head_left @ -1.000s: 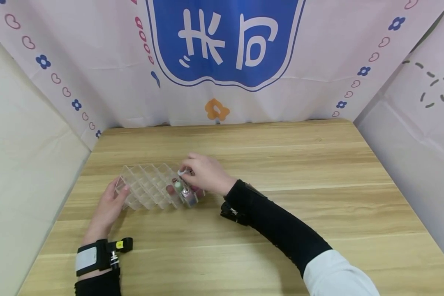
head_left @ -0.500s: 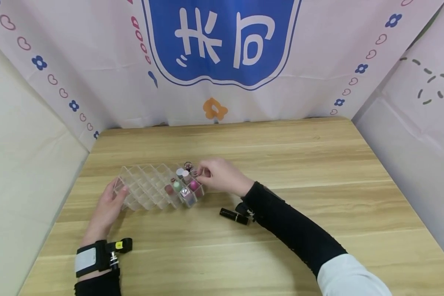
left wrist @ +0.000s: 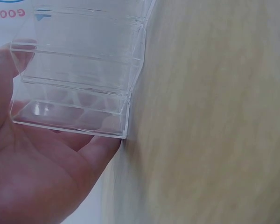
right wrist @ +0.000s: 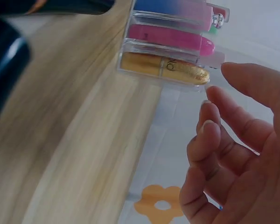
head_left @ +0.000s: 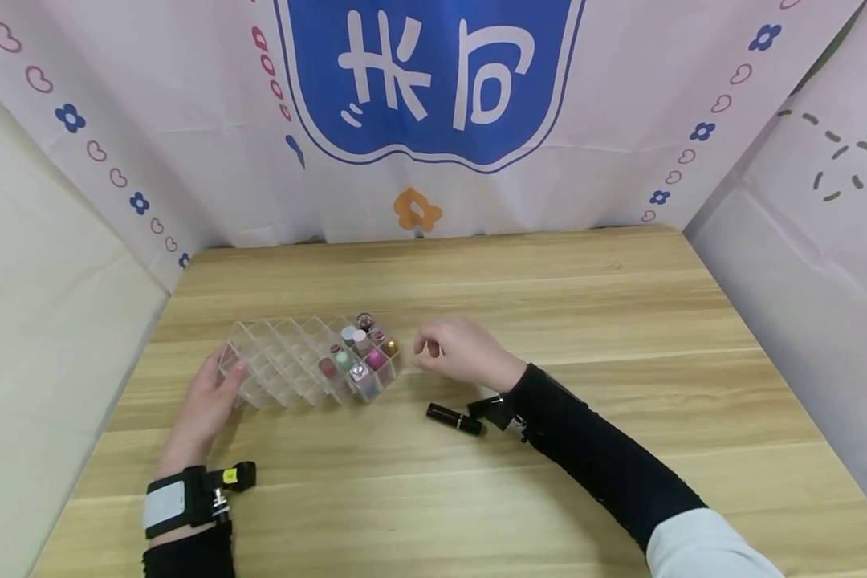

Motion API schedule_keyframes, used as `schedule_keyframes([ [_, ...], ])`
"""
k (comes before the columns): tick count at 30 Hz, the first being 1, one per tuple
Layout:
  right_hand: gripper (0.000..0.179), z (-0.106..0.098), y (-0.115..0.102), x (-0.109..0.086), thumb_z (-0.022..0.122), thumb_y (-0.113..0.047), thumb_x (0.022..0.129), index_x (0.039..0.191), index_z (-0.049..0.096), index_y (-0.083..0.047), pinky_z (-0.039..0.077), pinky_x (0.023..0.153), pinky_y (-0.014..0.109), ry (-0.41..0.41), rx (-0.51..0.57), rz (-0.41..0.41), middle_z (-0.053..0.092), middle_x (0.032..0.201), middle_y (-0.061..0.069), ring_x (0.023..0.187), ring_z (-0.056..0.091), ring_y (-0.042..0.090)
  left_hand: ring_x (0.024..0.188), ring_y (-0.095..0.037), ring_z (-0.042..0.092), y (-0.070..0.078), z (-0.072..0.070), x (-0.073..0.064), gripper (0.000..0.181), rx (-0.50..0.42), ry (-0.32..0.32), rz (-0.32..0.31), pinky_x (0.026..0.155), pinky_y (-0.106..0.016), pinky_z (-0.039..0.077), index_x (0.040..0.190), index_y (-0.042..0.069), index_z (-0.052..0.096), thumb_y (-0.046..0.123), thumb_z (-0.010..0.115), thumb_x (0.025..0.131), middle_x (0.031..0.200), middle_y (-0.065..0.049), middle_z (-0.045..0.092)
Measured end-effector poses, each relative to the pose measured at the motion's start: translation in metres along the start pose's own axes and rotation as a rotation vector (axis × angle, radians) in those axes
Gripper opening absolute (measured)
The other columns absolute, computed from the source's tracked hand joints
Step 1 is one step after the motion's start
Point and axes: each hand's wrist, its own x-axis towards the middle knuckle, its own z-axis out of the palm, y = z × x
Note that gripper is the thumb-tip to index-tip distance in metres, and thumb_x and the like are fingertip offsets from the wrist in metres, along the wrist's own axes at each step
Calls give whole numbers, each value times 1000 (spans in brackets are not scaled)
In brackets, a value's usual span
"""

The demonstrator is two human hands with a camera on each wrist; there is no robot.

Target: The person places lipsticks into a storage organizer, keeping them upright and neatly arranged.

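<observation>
A clear lipstick organizer (head_left: pixel 278 365) with diamond-shaped compartments stands on the table. Thumb and fingers of my left hand (head_left: pixel 213 397) hold its left end, and the left wrist view shows the fingers behind and below the clear wall. Several lipsticks and small bottles fill the right end, among them a pink lipstick (right wrist: pixel 172 39) and a gold lipstick (right wrist: pixel 165 68) in the corner compartment. Just right of that corner is my right hand (head_left: pixel 470 351), loosely curled with nothing in it. In the right wrist view its thumb and index fingertips are apart, close to the gold top.
A black lipstick tube (head_left: pixel 453 419) lies on the wooden table (head_left: pixel 405 498) in front of the right wrist. Behind the table hangs a printed white cloth (head_left: pixel 549 193), with pale cloth walls on both sides.
My right hand has moved from over the organizer to the right, off its corner. The gold lipstick now shows in the corner compartment. My left hand keeps its hold.
</observation>
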Motion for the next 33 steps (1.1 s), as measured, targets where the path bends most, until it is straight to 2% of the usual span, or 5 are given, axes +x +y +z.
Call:
schedule_keyframes([
  [11, 20, -4, 21, -26, 70, -29, 90, 104, 72, -15, 48, 69, 25, -24, 10, 78, 62, 81, -7, 75, 55, 8, 147, -52, 11, -1, 3, 2, 74, -12, -3, -4, 112, -74, 15, 158, 10, 1, 49, 33, 104, 164, -23, 5],
  [17, 21, -3, 34, -39, 72, -26, 89, 105, 73, -13, 44, 64, 23, -56, -21, 71, 60, 78, -7, 70, 51, 8, 147, -53, 9, 0, 3, 1, 74, -5, 5, 2, 113, -73, 15, 158, 9, 0, 49, 33, 104, 164, -24, 3],
  [22, 20, -4, 45, -53, 72, -26, 89, 104, 73, -13, 46, 67, 23, -86, -20, 104, 61, 81, -6, 72, 53, 7, 147, -52, 10, 1, 0, 0, 73, -22, 7, 10, 114, -72, 15, 158, 9, 1, 47, 34, 105, 164, -24, 5],
  [30, 21, -6, 57, -70, 76, -31, 86, 101, 72, -17, 47, 70, 25, -180, 14, 163, 62, 84, -8, 75, 54, 7, 147, -50, 15, 0, 1, 1, 72, -38, 7, 32, 114, -71, 19, 159, 10, 3, 45, 35, 105, 164, -23, 9],
  [33, 23, -6, 61, -74, 77, -33, 84, 101, 71, -18, 47, 70, 25, -223, 23, 175, 62, 85, -8, 76, 55, 6, 146, -51, 16, -1, 1, 1, 73, -29, 13, 21, 113, -72, 19, 158, 10, 3, 47, 35, 105, 164, -23, 9],
])
